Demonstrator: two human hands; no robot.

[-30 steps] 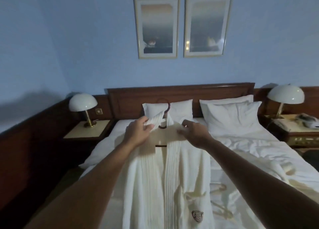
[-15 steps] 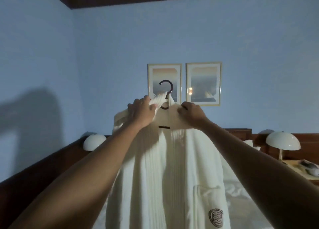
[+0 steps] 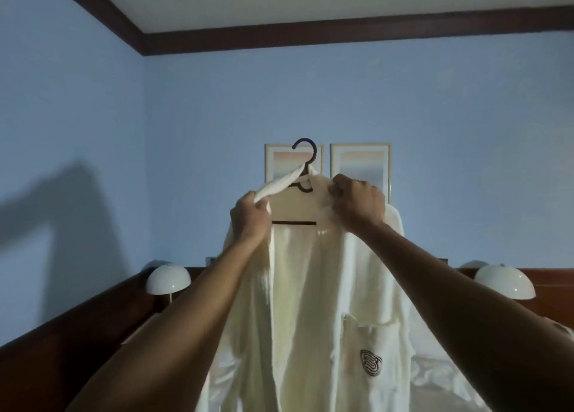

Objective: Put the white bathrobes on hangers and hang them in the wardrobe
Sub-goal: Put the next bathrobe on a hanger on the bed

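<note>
Head camera: nearest to us are our two arms, reaching up and forward. Our left hand (image 3: pixel 250 215) has its fingers curled around the left side of the collar, and a strip of white cloth runs up from it toward the hook. Our right hand (image 3: pixel 357 205) has its fingers closed on the right side of the collar. We hold both sides so the robe sits even on the hanger and does not slip off.

The white bathrobe (image 3: pixel 306 312) hangs down between our arms, held up in the air in front of us. It has a pocket with a dark swirl badge (image 3: pixel 370 362) on it. The pale hanger (image 3: pixel 293 208) is inside the collar, and its dark hook (image 3: pixel 306 150) pokes out on top, free, ready to go on a rail.

Behind the robe sit two round white lamps, the left lamp (image 3: pixel 168 279) and the right lamp (image 3: pixel 504 282). Low on the right we think we see bed sheets (image 3: pixel 435 377), but it is dim there. Far back, two pictures (image 3: pixel 360 166) hang on the blue wall. We cannot see the wardrobe here, so we guess hanging the robe up comes next.
</note>
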